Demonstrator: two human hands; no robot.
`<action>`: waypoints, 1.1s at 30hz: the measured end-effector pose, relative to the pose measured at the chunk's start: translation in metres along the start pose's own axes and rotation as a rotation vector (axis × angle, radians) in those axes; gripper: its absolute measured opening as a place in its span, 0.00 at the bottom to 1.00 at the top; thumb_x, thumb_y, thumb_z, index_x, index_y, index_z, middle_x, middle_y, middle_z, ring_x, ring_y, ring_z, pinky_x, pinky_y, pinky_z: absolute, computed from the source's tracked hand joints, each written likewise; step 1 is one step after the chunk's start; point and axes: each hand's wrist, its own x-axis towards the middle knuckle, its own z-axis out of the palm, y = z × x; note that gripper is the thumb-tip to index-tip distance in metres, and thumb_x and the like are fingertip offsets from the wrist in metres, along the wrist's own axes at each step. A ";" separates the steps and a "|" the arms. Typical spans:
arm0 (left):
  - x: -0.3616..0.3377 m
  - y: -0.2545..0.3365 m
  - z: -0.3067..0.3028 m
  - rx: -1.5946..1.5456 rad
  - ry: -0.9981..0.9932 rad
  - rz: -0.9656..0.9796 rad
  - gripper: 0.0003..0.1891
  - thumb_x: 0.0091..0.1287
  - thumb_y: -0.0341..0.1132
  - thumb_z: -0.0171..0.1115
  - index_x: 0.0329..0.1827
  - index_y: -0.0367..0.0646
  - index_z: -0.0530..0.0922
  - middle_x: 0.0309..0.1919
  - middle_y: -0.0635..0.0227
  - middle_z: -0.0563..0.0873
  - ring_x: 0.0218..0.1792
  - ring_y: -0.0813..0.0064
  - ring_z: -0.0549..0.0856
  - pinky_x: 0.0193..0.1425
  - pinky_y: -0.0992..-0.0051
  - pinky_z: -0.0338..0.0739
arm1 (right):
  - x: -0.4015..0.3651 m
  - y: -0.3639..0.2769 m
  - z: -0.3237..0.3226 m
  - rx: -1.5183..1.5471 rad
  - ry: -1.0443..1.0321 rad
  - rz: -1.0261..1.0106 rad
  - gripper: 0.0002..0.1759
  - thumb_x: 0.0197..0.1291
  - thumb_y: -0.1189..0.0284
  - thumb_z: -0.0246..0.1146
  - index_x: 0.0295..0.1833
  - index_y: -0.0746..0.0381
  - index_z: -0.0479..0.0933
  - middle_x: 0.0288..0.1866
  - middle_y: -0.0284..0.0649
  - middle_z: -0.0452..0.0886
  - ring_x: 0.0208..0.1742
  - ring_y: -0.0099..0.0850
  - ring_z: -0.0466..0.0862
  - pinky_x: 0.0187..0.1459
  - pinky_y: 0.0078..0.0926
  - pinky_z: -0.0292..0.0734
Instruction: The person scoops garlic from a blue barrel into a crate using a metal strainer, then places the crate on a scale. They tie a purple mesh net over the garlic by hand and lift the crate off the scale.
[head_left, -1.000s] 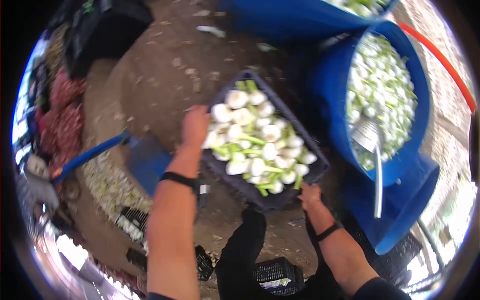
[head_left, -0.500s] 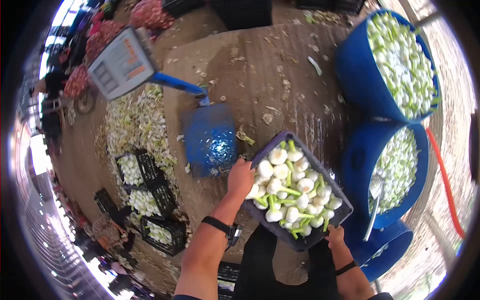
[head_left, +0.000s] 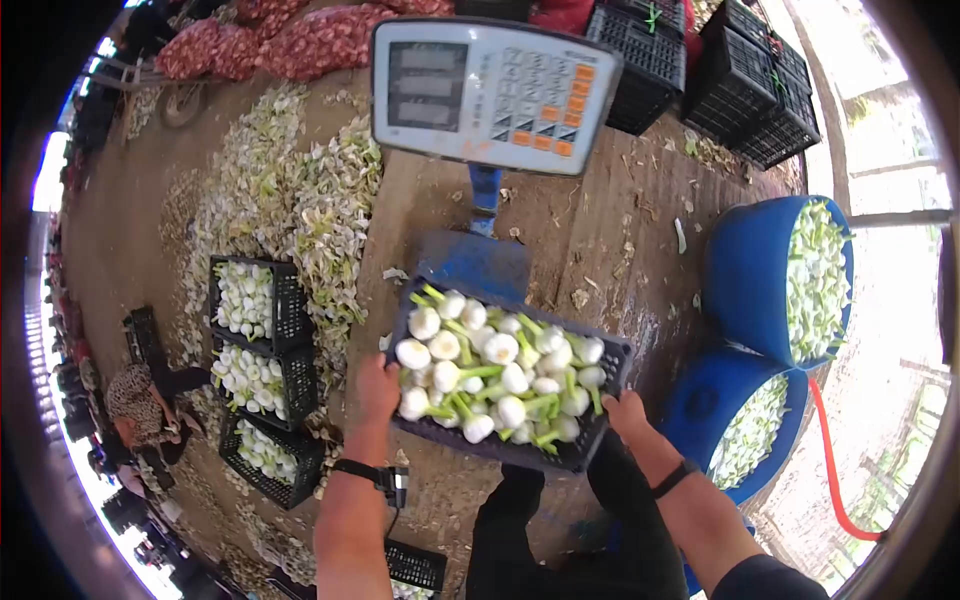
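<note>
Between my hands is a dark plastic crate (head_left: 430, 432) full of white garlic bulbs (head_left: 500, 350) with short green stems. My left hand (head_left: 376, 392) is closed on the crate's left end, and my right hand (head_left: 626, 416) grips its right end near the front corner. The crate is held nearly level, its right end a little closer to me. It overlaps the near part of the scale's blue platform (head_left: 475, 262) in this view. Beyond it, the scale's display and keypad panel (head_left: 490, 95) stands on a blue post.
Two blue barrels (head_left: 735, 280) (head_left: 690, 405) of garlic stand at right, beside a red hose (head_left: 828, 470). Several black crates of garlic (head_left: 290, 295) line the left, near a peelings heap (head_left: 330, 210). Stacked black crates (head_left: 735, 80) and red mesh sacks (head_left: 320, 42) are at the back. A person (head_left: 140, 405) sits at far left.
My hands have brought the crate leftward and levelled it, so it now overlaps the scale platform. The view has turned, putting the scale panel upright at the top centre.
</note>
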 end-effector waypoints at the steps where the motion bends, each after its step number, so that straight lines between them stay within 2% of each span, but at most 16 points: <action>1: 0.015 -0.019 0.002 -0.004 0.038 -0.009 0.15 0.60 0.34 0.65 0.45 0.32 0.80 0.40 0.45 0.82 0.46 0.42 0.80 0.50 0.53 0.74 | 0.013 -0.024 0.006 -0.015 -0.001 -0.042 0.23 0.57 0.59 0.62 0.46 0.71 0.78 0.42 0.63 0.82 0.48 0.60 0.82 0.50 0.49 0.75; 8: 0.087 -0.073 -0.003 -0.074 0.082 -0.149 0.14 0.60 0.33 0.66 0.45 0.32 0.80 0.40 0.45 0.82 0.46 0.42 0.81 0.50 0.54 0.74 | 0.105 -0.135 0.047 -0.121 0.060 -0.255 0.24 0.58 0.59 0.62 0.39 0.74 0.77 0.35 0.63 0.82 0.41 0.59 0.83 0.42 0.49 0.75; 10: 0.097 -0.080 0.005 -0.004 0.255 -0.036 0.13 0.60 0.35 0.67 0.42 0.35 0.81 0.37 0.47 0.83 0.43 0.43 0.82 0.48 0.56 0.75 | 0.118 -0.140 0.049 -0.167 0.033 -0.257 0.24 0.58 0.59 0.63 0.40 0.74 0.77 0.36 0.62 0.82 0.41 0.59 0.83 0.42 0.49 0.75; 11: 0.100 -0.075 0.000 -0.067 0.115 -0.152 0.13 0.60 0.34 0.67 0.43 0.35 0.80 0.39 0.48 0.83 0.45 0.44 0.82 0.49 0.56 0.75 | 0.122 -0.145 0.051 -0.188 0.032 -0.235 0.22 0.58 0.60 0.63 0.41 0.73 0.77 0.36 0.59 0.82 0.40 0.56 0.84 0.42 0.48 0.76; 13: 0.102 -0.073 -0.001 -0.107 0.131 -0.133 0.12 0.61 0.33 0.66 0.44 0.34 0.80 0.38 0.48 0.83 0.44 0.45 0.82 0.48 0.56 0.75 | 0.127 -0.145 0.055 -0.217 0.023 -0.203 0.21 0.58 0.62 0.63 0.43 0.73 0.77 0.36 0.57 0.83 0.39 0.53 0.85 0.42 0.46 0.77; 15: 0.100 -0.077 -0.002 -0.098 0.057 -0.206 0.16 0.60 0.34 0.67 0.46 0.33 0.79 0.44 0.48 0.82 0.49 0.45 0.81 0.54 0.56 0.74 | 0.127 -0.145 0.053 -0.051 -0.070 -0.123 0.23 0.58 0.60 0.62 0.44 0.73 0.77 0.40 0.61 0.82 0.45 0.60 0.82 0.49 0.48 0.76; 18: 0.098 -0.068 -0.010 -0.069 0.054 -0.198 0.18 0.60 0.33 0.67 0.52 0.35 0.78 0.49 0.49 0.81 0.54 0.45 0.79 0.59 0.57 0.73 | 0.118 -0.157 0.043 0.273 -0.236 0.041 0.21 0.58 0.62 0.63 0.44 0.72 0.76 0.40 0.57 0.83 0.44 0.54 0.84 0.48 0.43 0.77; 22: 0.116 0.001 -0.041 0.102 0.281 0.012 0.19 0.63 0.27 0.61 0.58 0.38 0.75 0.52 0.51 0.80 0.57 0.46 0.77 0.63 0.57 0.71 | 0.114 -0.119 0.035 0.210 -0.017 -0.211 0.18 0.59 0.65 0.63 0.45 0.69 0.77 0.38 0.51 0.84 0.43 0.44 0.85 0.45 0.39 0.77; 23: 0.122 0.019 -0.043 0.115 0.144 0.063 0.19 0.64 0.26 0.59 0.60 0.39 0.75 0.54 0.51 0.80 0.58 0.49 0.77 0.63 0.59 0.72 | 0.110 -0.113 0.025 -0.103 -0.026 -0.329 0.16 0.60 0.68 0.63 0.47 0.69 0.77 0.38 0.44 0.83 0.40 0.35 0.83 0.42 0.33 0.77; 24: 0.130 0.034 -0.042 0.055 0.050 0.101 0.20 0.64 0.26 0.60 0.61 0.38 0.74 0.55 0.51 0.79 0.58 0.51 0.77 0.63 0.60 0.72 | 0.103 -0.098 0.020 -0.076 -0.058 -0.312 0.15 0.60 0.70 0.63 0.48 0.69 0.77 0.38 0.41 0.83 0.38 0.31 0.83 0.40 0.29 0.76; 25: 0.134 0.043 -0.030 0.072 0.118 0.141 0.20 0.64 0.27 0.61 0.60 0.39 0.75 0.54 0.53 0.80 0.57 0.53 0.77 0.62 0.60 0.73 | 0.097 -0.083 0.015 -0.050 -0.089 -0.294 0.14 0.61 0.71 0.63 0.49 0.69 0.76 0.38 0.38 0.83 0.35 0.26 0.82 0.37 0.25 0.76; 26: 0.138 0.047 -0.015 0.086 0.180 0.183 0.19 0.63 0.28 0.63 0.58 0.39 0.75 0.53 0.55 0.80 0.56 0.54 0.78 0.61 0.60 0.74 | 0.089 -0.056 0.015 0.315 -0.139 -0.145 0.14 0.61 0.71 0.62 0.49 0.69 0.76 0.38 0.38 0.83 0.34 0.26 0.82 0.36 0.24 0.75; 27: 0.143 0.050 -0.007 0.085 0.175 0.196 0.19 0.63 0.28 0.63 0.58 0.39 0.75 0.53 0.55 0.80 0.56 0.54 0.78 0.61 0.60 0.74 | 0.082 -0.030 0.004 0.160 -0.160 -0.219 0.13 0.61 0.71 0.62 0.47 0.68 0.77 0.37 0.41 0.83 0.36 0.31 0.83 0.39 0.29 0.77; 29: 0.154 0.060 0.008 0.206 0.143 -0.039 0.23 0.61 0.32 0.67 0.61 0.40 0.74 0.54 0.56 0.80 0.57 0.54 0.77 0.61 0.60 0.74 | 0.066 -0.005 -0.014 0.007 -0.175 -0.286 0.11 0.60 0.70 0.62 0.45 0.66 0.77 0.37 0.44 0.84 0.38 0.36 0.84 0.41 0.34 0.78; 31: 0.161 0.069 0.011 0.205 0.147 -0.074 0.25 0.60 0.33 0.69 0.61 0.40 0.74 0.55 0.56 0.79 0.57 0.54 0.77 0.62 0.60 0.73 | 0.034 -0.010 -0.042 0.463 -0.178 0.114 0.09 0.62 0.74 0.61 0.46 0.67 0.76 0.35 0.40 0.83 0.33 0.30 0.83 0.35 0.29 0.77; 33: 0.168 0.062 0.026 0.145 0.263 -0.060 0.25 0.58 0.33 0.71 0.59 0.40 0.76 0.52 0.56 0.82 0.53 0.55 0.80 0.58 0.61 0.75 | 0.023 0.002 -0.059 0.426 -0.180 0.186 0.12 0.62 0.74 0.60 0.50 0.68 0.75 0.36 0.40 0.83 0.33 0.28 0.83 0.34 0.25 0.77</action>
